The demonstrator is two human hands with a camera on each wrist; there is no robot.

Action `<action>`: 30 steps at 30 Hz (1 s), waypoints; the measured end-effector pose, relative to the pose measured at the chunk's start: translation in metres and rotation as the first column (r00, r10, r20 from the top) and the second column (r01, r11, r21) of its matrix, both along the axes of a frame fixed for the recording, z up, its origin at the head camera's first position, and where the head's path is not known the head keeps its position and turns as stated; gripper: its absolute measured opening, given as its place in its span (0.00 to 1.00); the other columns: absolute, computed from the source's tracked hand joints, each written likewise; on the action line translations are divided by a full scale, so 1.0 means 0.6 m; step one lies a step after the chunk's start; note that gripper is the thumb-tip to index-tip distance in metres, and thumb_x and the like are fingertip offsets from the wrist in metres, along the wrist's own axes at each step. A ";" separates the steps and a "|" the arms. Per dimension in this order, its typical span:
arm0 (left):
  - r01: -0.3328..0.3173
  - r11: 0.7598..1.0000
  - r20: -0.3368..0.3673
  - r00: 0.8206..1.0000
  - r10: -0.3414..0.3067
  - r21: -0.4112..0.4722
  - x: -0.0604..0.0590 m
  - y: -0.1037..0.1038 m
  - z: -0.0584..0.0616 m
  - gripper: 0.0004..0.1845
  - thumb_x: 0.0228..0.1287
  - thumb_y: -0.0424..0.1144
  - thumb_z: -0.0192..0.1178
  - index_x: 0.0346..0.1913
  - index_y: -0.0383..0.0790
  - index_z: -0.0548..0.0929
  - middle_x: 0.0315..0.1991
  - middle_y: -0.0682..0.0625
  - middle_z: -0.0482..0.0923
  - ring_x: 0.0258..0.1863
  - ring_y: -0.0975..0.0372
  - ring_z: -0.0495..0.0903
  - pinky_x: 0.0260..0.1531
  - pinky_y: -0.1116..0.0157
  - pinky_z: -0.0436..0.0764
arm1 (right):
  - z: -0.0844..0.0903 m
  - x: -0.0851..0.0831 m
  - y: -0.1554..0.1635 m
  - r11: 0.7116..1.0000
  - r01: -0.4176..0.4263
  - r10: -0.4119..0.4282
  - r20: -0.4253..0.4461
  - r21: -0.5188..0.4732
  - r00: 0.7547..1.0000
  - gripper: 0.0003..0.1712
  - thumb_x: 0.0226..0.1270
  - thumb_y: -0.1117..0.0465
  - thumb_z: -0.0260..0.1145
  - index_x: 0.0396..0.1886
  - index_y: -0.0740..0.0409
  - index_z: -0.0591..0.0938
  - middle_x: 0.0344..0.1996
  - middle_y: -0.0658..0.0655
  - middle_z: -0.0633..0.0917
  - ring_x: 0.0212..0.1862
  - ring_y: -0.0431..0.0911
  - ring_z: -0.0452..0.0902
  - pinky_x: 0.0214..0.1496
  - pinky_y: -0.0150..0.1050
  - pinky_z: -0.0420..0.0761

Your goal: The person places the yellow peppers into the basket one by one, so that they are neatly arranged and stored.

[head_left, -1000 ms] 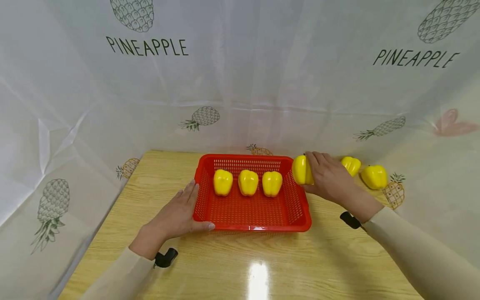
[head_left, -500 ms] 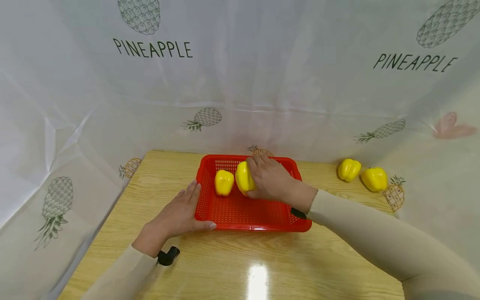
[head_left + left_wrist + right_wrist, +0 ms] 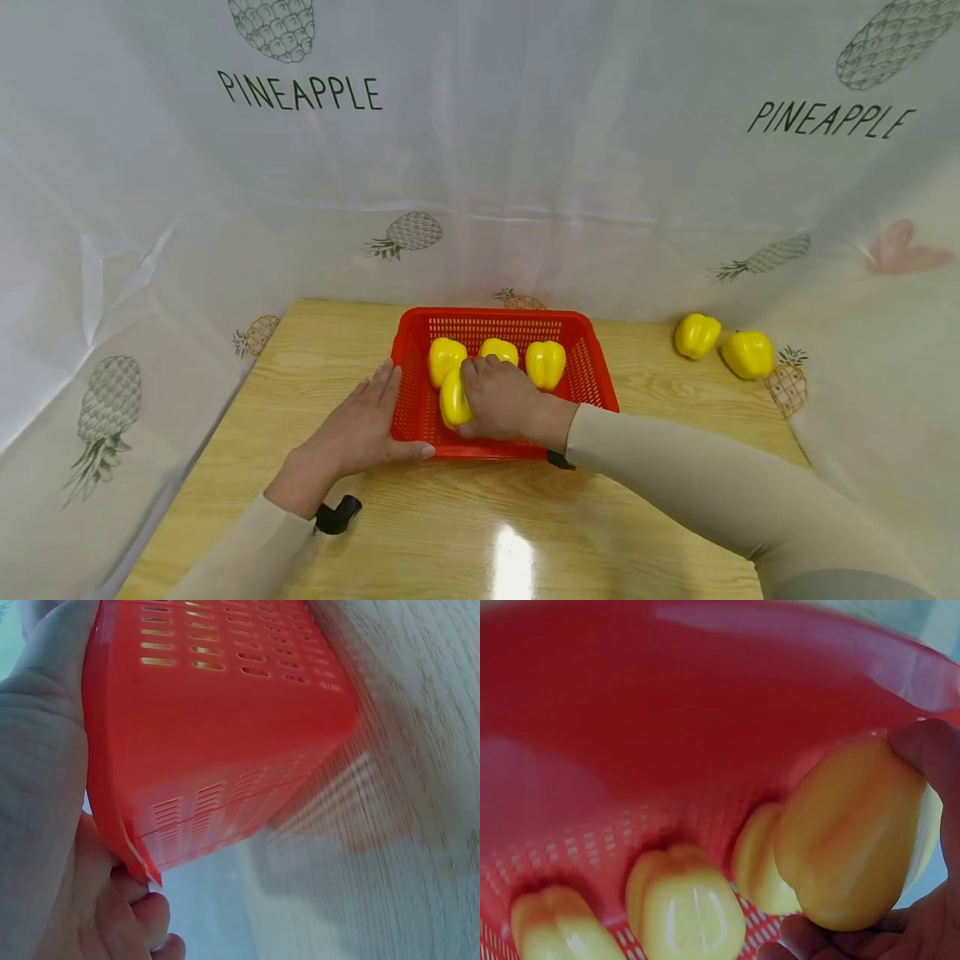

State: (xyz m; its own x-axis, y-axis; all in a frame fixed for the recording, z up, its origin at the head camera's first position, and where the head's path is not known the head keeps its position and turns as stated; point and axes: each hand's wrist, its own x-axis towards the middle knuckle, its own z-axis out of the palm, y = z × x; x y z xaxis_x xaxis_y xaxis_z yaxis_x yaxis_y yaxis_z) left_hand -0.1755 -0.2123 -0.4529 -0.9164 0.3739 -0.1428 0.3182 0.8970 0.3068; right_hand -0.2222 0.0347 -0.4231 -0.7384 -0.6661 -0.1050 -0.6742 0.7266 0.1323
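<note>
My right hand (image 3: 498, 400) grips a yellow bell pepper (image 3: 454, 400) by its side, inside the red plastic basket (image 3: 480, 451). This pepper (image 3: 847, 840) looms large in the right wrist view, low over the front-left part of the basket. Behind it stand three more peppers: one at the left (image 3: 446, 358), one in the middle (image 3: 498, 350) partly covered by my hand, one at the right (image 3: 546, 364). My left hand (image 3: 348, 429) holds the basket's front-left corner, thumb on the front rim and fingers along the left side. From below, fingers (image 3: 150, 915) show at the rim.
Two more yellow peppers, one nearer (image 3: 697, 336) and one farther right (image 3: 748, 354), lie on the wooden table (image 3: 420, 533) at its back right. A pale curtain (image 3: 480, 167) printed with pineapples hangs behind and at both sides.
My right hand has carried the pepper from over the basket's right rim leftward, then down toward the front left inside. My left hand stays at the corner.
</note>
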 end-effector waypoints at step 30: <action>-0.005 1.000 0.000 1.000 0.005 0.027 0.005 0.001 0.005 0.74 0.53 0.83 0.61 0.83 0.25 0.50 0.85 0.31 0.43 0.85 0.40 0.48 0.82 0.42 0.54 | -0.057 -0.008 -0.018 0.992 0.084 -0.052 0.294 -0.098 0.954 0.51 0.65 0.24 0.66 0.71 0.58 0.70 0.60 0.57 0.80 0.60 0.50 0.76 0.67 0.44 0.82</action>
